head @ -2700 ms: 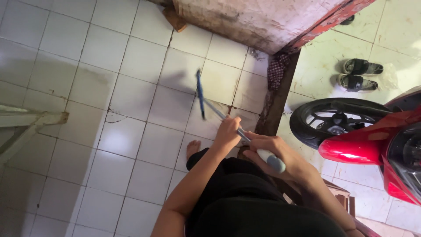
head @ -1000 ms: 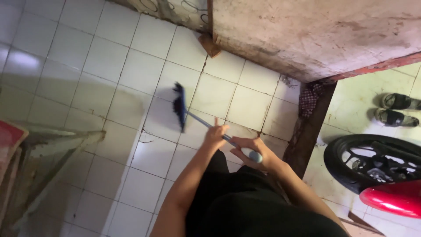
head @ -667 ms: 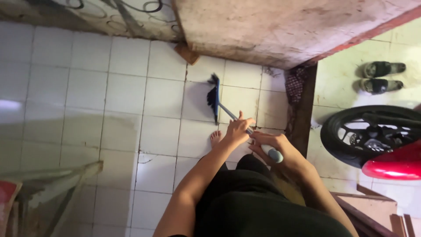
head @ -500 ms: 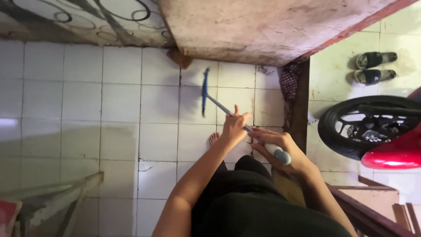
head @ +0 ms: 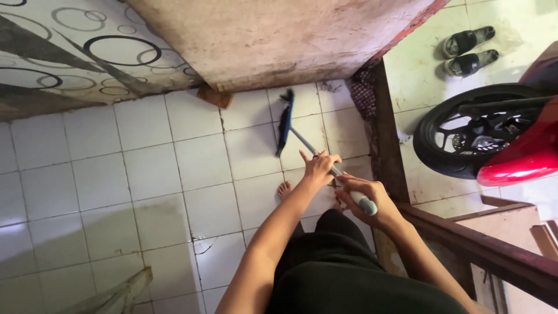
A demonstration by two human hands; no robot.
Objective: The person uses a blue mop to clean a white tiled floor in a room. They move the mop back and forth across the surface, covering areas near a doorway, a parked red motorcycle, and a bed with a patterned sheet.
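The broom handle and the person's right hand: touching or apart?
Touching. The head view shows the right hand wrapped around the broom handle near its pale end.

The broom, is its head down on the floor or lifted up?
Down, as far as the view shows: the broom head meets the tiles near the wall, the handle slanting back to the left hand and right hand.

The motorcycle is cut by the right edge — only front wheel and red fender show
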